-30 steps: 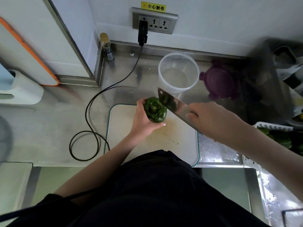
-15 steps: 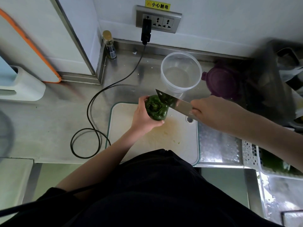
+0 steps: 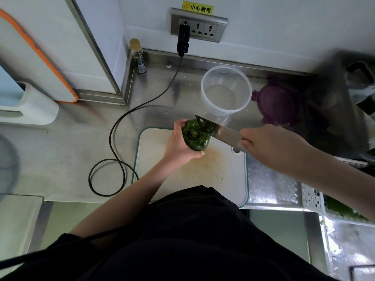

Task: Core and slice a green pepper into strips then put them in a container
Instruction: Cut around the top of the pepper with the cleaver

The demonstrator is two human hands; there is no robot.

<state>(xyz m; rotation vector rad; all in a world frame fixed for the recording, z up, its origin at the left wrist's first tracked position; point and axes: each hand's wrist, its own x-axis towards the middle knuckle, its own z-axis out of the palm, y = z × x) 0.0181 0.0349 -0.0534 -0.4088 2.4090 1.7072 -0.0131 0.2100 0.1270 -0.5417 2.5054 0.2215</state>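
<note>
A whole green pepper [image 3: 195, 137] is held above the far edge of the white cutting board [image 3: 188, 169], stem end facing up. My left hand [image 3: 178, 147] grips it from the left and below. My right hand [image 3: 269, 147] holds a cleaver [image 3: 219, 131] by the handle; the blade lies against the pepper's top right side. A clear round container [image 3: 225, 94], with nothing in it, stands just behind the board. Its purple lid [image 3: 278, 102] lies to the right of it.
A black cable [image 3: 121, 142] runs from the wall socket [image 3: 198, 27] and loops left of the board. A small bottle [image 3: 138, 55] stands in the back corner. A dark bin [image 3: 341, 102] is at the right; a white basket [image 3: 316, 199] with greens sits at the right front edge.
The cleaver blade has moved left and down onto the pepper's top right side. The pepper and my left hand have shifted slightly toward the board's far edge.
</note>
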